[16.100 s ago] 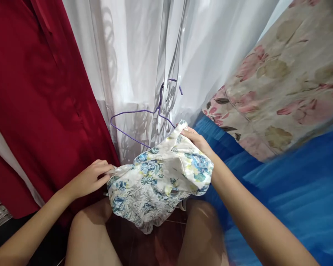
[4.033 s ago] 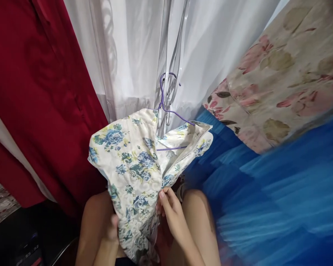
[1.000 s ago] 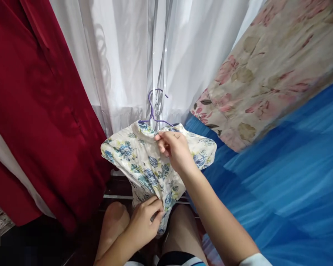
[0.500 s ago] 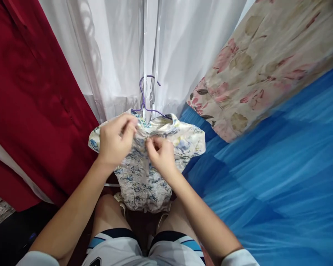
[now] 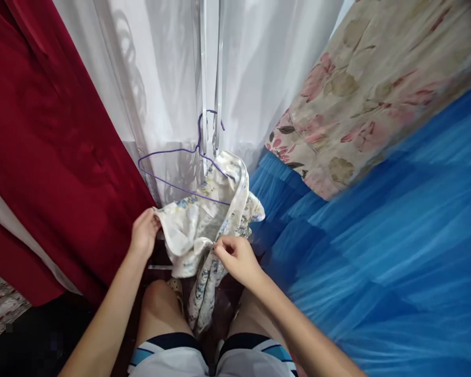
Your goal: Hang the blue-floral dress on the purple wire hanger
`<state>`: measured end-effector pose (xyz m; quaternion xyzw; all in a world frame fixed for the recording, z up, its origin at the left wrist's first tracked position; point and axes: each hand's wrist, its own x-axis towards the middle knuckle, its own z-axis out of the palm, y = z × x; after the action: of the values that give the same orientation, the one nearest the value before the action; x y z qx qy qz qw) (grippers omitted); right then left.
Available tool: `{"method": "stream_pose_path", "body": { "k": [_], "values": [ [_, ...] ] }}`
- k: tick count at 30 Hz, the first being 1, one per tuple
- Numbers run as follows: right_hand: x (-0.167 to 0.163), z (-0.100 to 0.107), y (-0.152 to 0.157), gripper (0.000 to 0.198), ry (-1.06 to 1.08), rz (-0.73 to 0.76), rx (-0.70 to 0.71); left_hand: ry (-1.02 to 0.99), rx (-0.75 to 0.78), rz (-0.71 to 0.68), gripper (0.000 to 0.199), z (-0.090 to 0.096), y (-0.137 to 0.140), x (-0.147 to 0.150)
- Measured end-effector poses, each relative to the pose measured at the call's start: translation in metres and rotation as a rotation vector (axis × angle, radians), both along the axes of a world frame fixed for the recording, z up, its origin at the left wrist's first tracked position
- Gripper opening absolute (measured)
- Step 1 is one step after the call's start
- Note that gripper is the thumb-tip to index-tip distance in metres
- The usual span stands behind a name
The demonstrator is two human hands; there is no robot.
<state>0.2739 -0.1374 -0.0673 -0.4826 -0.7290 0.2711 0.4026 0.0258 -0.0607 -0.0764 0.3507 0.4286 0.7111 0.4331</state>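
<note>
A cream floral shirt [image 5: 190, 217] hangs half off a purple hanger [image 5: 168, 152]. The hanger's left side is bare; its right arm still runs into the cloth near the shirt's collar [image 5: 235, 167]. My left hand [image 5: 144, 233] is closed on the shirt's left edge and pulls it out to the side. At the front opening, my right hand [image 5: 233, 254] pinches the fabric between thumb and fingers. Below my hands the lower part of the shirt falls in bunched folds between my knees.
White curtains [image 5: 165, 68] and a pale vertical pole [image 5: 204, 63] stand behind the hanger. Red cloth [image 5: 58, 157] hangs at the left. At the right are a beige floral cloth [image 5: 337, 120] and blue tulle [image 5: 377, 251].
The shirt's left shoulder has come off the hanger, baring that side. My left hand has moved down and left with the fabric; my right hand has dropped lower, still pinching the front.
</note>
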Motion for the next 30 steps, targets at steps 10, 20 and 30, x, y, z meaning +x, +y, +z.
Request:
{"method": "stream_pose_path", "body": {
  "k": [10,20,30],
  "values": [
    [0.003,0.023,-0.008,0.044,0.589,0.472,-0.605,0.568,0.397,-0.354,0.023,0.045,-0.05,0.098],
    [0.079,0.093,-0.039,0.023,0.22,0.302,-0.281,0.611,-0.04,-1.153,0.053,0.003,-0.123,0.096],
    [0.081,0.116,0.095,0.034,0.324,0.001,0.047,0.929,0.041,-0.541,0.04,0.024,-0.072,0.003]
  ]
}}
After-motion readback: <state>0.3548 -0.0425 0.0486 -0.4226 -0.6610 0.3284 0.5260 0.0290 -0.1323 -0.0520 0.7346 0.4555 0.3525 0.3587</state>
